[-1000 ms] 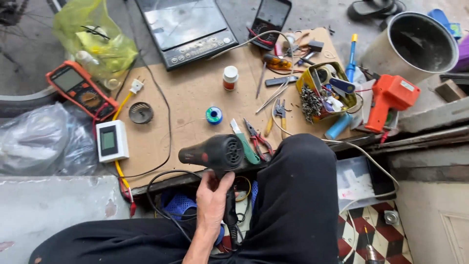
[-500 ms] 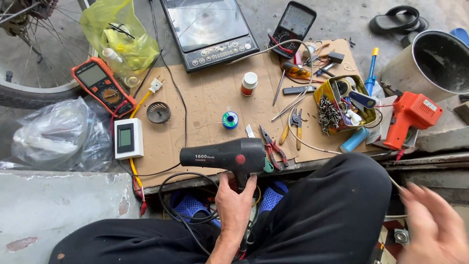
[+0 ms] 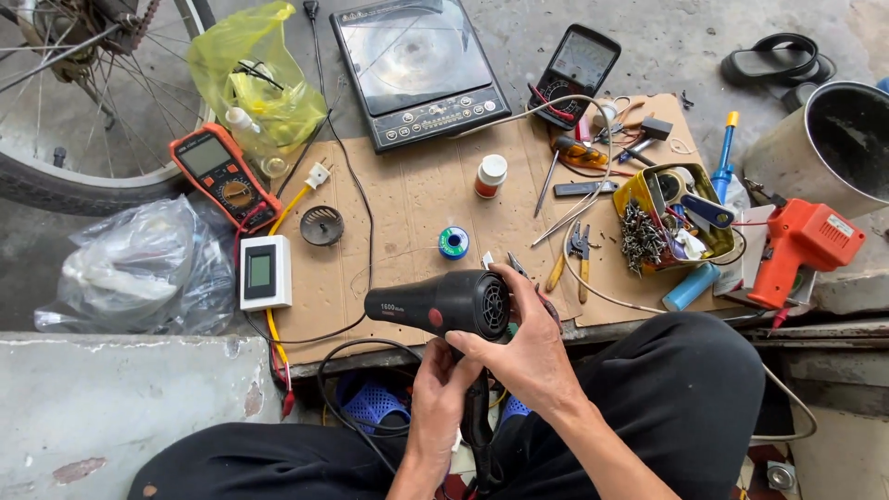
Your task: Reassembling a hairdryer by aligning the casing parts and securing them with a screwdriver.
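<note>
at the cardboard's point(image 3: 417, 199) near edge, both hands grip the hair dryer point(image 3: 440, 304).

A flattened sheet of brown cardboard point(image 3: 407, 199) is spread on a grey concrete floor point(image 3: 676, 42). On the cardboard are laid a solder spool point(image 3: 453, 243), a small white bottle point(image 3: 490, 175), pliers point(image 3: 582, 255) and a yellow tin of screws point(image 3: 669, 222).

The hair dryer's handle point(image 3: 478, 407) sits mostly hidden behind the left hand point(image 3: 443, 389) — bicycle wheel point(image 3: 83, 102) and bucket point(image 3: 824, 139) are cut off by the edges.
</note>
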